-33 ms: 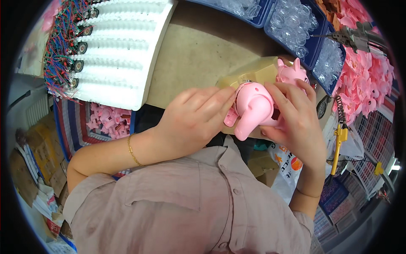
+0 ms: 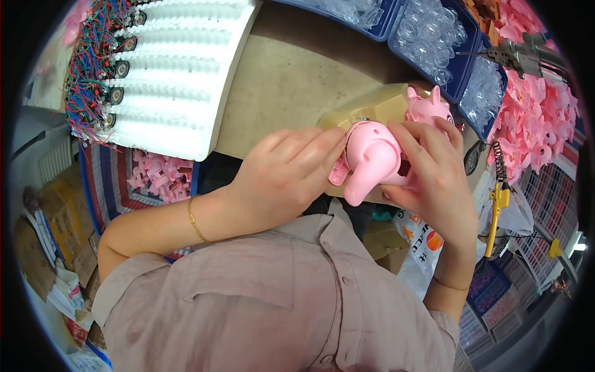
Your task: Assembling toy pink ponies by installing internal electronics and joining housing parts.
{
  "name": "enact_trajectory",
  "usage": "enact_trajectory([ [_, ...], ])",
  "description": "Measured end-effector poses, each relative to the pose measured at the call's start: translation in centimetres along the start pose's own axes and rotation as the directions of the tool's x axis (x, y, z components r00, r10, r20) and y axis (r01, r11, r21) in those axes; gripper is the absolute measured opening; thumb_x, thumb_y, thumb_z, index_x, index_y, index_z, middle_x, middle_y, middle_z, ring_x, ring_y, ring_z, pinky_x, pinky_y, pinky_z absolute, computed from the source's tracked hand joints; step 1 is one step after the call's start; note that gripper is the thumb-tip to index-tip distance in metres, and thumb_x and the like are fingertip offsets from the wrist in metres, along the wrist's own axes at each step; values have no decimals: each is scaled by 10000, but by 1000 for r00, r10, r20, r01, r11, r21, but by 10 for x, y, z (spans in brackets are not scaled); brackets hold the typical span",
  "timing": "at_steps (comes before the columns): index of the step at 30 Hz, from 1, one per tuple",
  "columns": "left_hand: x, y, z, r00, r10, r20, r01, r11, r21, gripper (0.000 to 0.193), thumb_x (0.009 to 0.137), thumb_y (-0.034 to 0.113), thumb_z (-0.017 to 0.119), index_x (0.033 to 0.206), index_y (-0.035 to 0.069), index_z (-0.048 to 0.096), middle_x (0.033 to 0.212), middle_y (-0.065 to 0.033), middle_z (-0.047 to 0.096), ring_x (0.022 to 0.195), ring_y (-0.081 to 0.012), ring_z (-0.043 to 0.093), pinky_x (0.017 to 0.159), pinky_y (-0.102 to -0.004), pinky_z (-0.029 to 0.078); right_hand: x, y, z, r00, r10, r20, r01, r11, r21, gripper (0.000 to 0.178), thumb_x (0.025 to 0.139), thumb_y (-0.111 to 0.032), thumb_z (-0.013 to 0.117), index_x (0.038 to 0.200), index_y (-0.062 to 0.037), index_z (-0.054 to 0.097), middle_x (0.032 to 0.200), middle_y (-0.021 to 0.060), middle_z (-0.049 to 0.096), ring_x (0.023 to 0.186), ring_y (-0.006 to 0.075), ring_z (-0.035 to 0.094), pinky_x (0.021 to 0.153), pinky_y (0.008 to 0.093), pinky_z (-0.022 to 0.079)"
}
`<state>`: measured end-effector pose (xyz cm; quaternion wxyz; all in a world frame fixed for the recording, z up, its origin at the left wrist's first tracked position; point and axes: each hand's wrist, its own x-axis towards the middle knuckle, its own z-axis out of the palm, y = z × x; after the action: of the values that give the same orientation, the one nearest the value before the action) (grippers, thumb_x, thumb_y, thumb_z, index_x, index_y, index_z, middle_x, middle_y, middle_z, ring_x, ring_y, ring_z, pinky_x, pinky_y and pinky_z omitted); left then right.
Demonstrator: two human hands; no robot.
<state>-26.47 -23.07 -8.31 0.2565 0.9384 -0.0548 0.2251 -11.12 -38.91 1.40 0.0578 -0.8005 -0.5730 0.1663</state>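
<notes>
Between my two hands is a pink plastic toy animal (image 2: 375, 152), lying on its side near the front edge of the table. Its head (image 2: 427, 106), with two upright ears or horns, points to the far right, and a rounded leg sticks out toward me. My left hand (image 2: 288, 173) presses its bunched fingertips against the left end of the body, covering part of it. My right hand (image 2: 437, 170) grips the toy around its neck side, thumb below and fingers above. A dark gap shows in the body beside the right fingers.
A tan block (image 2: 356, 105) sits behind the toy. At left stands a white foam tray (image 2: 180, 80) with wired round speakers along its edge. Blue bins (image 2: 427, 40) of clear plastic parts line the far right, beside piled pink parts (image 2: 533, 118). A yellow-handled tool (image 2: 494, 217) hangs at right.
</notes>
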Motion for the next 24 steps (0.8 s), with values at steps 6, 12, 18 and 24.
enact_trajectory([
  [6, 1, 1, 0, 1000, -11, -13, 11, 1000, -23, 356, 701, 39, 669, 1056, 20, 649, 1071, -45, 608, 887, -169, 607, 691, -287, 469, -1, 2, 0, 1000, -7, 15, 7, 1000, 15, 658, 589, -171, 772, 1198, -46, 558, 1086, 114, 580, 1056, 292, 544, 1019, 475, 324],
  [12, 2, 3, 0, 1000, -25, -13, 25, 1000, -1, 349, 710, 39, 678, 1058, 22, 652, 1079, -43, 608, 889, -173, 610, 697, -289, 471, -8, 5, 5, 999, -17, -32, 19, 999, 45, 654, 606, -195, 769, 1203, -44, 551, 1108, 118, 568, 1088, 298, 527, 1029, 472, 317],
  [18, 3, 4, -4, 999, -39, 12, 40, 998, -45, 347, 718, 43, 683, 1064, 28, 654, 1081, -44, 608, 894, -174, 612, 706, -296, 476, -6, 1, 3, 1000, 2, -24, -1, 999, 44, 647, 613, -186, 765, 1204, -39, 547, 1109, 121, 567, 1088, 298, 528, 1032, 459, 319],
  [24, 12, 0, -10, 999, -23, 36, 26, 996, -90, 292, 729, 59, 688, 1017, 17, 661, 1087, -71, 610, 915, -203, 612, 732, -312, 482, -4, -3, 0, 1000, 3, -20, -1, 998, 59, 613, 628, -166, 756, 1190, -33, 550, 1095, 124, 574, 1063, 304, 537, 1023, 464, 327],
])
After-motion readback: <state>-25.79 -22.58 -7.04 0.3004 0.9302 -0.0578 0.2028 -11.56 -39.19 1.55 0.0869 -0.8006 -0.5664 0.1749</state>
